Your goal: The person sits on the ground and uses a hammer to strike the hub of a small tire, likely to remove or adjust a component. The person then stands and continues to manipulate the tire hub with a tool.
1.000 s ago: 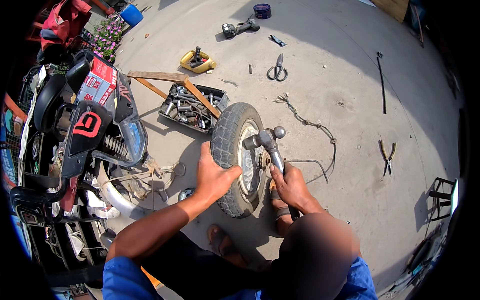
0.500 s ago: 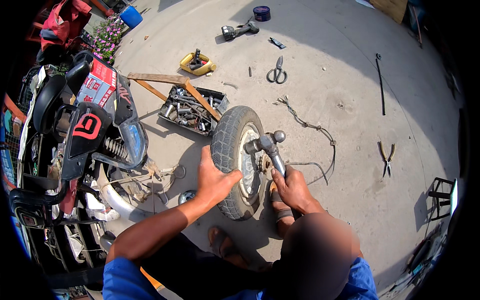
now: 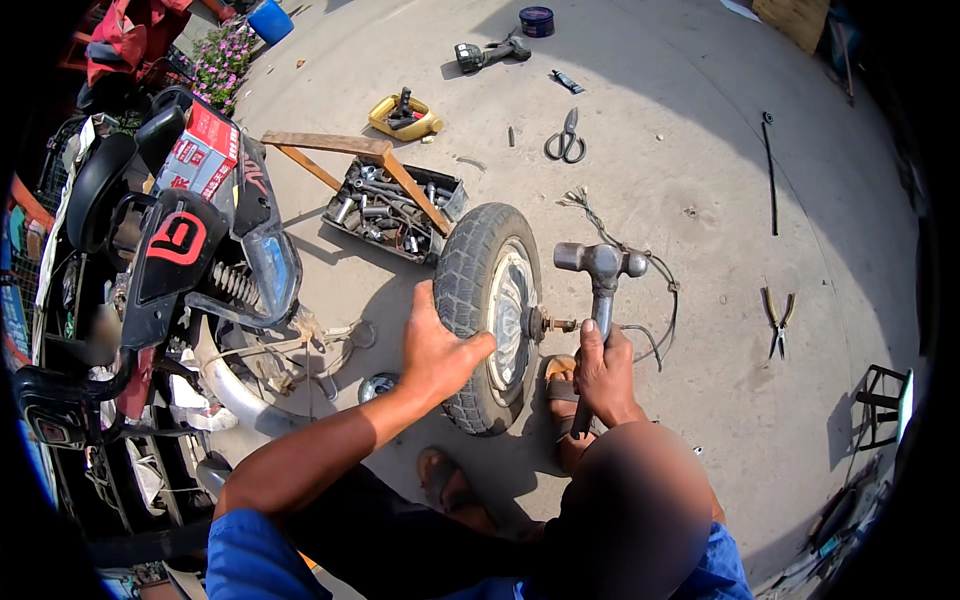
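A small scooter wheel (image 3: 462, 285) with a black tire and pale metal rim stands upright on the concrete before me. My left hand (image 3: 440, 350) grips its tire from the left, thumb across the tread toward the rim. From the hub's right side sticks out a rusty threaded axle (image 3: 557, 325), pointing right. In my right hand (image 3: 608, 378), fingers wrapped round the handle, is a ball-peen hammer (image 3: 604, 264). Its head hangs right of the wheel, apart from the axle, flat face to the left and ball end to the right.
A partly stripped scooter (image 3: 180, 240) fills the left side. Beyond the wheel sit a toolbox (image 3: 455, 188) of sockets with a wooden handle and a yellow cut-open container (image 3: 425, 124). Scissors (image 3: 567, 146), pliers (image 3: 778, 328), a cable (image 3: 672, 310) and a cordless tool (image 3: 490, 53) lie around.
The hammer has come away from the wheel to the right, its head turned and its handle more upright. The axle now shows. My left hand keeps its hold on the tire.
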A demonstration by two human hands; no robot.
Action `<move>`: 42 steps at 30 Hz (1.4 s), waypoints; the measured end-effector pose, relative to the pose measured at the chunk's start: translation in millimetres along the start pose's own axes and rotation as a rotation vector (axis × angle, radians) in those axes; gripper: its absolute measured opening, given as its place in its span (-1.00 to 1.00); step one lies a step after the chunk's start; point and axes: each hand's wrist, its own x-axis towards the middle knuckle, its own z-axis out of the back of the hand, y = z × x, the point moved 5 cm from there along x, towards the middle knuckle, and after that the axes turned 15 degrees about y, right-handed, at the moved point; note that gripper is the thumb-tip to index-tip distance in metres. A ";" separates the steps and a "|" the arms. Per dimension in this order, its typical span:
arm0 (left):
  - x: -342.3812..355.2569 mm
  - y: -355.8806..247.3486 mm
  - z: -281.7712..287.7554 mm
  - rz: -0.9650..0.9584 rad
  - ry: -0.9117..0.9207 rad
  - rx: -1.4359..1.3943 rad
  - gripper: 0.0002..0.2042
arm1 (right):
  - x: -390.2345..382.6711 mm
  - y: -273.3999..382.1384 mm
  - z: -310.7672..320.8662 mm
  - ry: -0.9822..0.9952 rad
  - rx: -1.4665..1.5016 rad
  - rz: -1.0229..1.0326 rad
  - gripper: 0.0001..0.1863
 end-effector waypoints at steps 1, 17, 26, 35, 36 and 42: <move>-1.1 1.3 -1.0 -0.011 -0.017 -0.003 -0.43 | 1.0 -0.3 -7.1 0.098 -0.219 -0.011 -0.51; 1.0 3.2 11.2 0.014 -0.044 0.050 -0.45 | 0.0 -2.1 4.3 -0.165 0.230 0.083 -0.53; 10.2 6.1 13.4 -0.010 -0.060 0.058 -0.46 | 11.3 10.0 -15.9 0.104 -0.171 0.039 -0.58; 51.6 14.1 26.3 0.025 -0.055 -0.031 -0.51 | -6.6 -4.3 -12.0 0.213 0.213 0.204 -0.67; 55.9 13.3 27.3 0.045 -0.046 -0.048 -0.51 | -10.5 -3.1 -14.7 0.246 0.263 0.175 -0.66; 74.2 11.8 29.5 0.110 -0.038 -0.132 -0.52 | -11.4 -17.6 -5.2 0.132 0.255 0.273 -0.58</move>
